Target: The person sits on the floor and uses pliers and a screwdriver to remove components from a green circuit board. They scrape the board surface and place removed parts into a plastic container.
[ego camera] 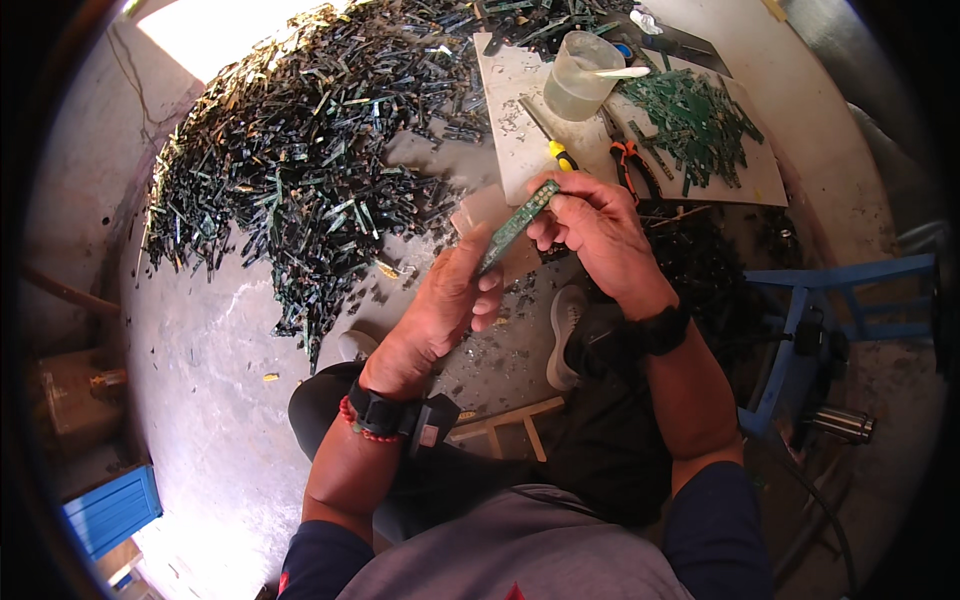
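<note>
A narrow green circuit board (517, 225) with gold pads at its upper end slants between my two hands. Its lower end is gripped by my left hand (457, 289), thumb on top. The thumb and fingers of my right hand (589, 221) pinch the upper end near the pads. Just beyond my hands, a pale board (517, 161) lies on the floor. It carries a screwdriver with a yellow and black handle (559, 154), pliers with orange and black handles (630, 161) and a plastic beaker of cloudy liquid (574, 90). A white stick (622, 73) lies across the beaker's side.
A large heap of dark circuit board strips (300, 150) spreads over the concrete floor (225, 322) ahead and left. Green board strips (690, 120) are piled on the pale board's right. A blue metal-like frame (795, 330) stands at right; a cardboard box (79, 397) sits far left.
</note>
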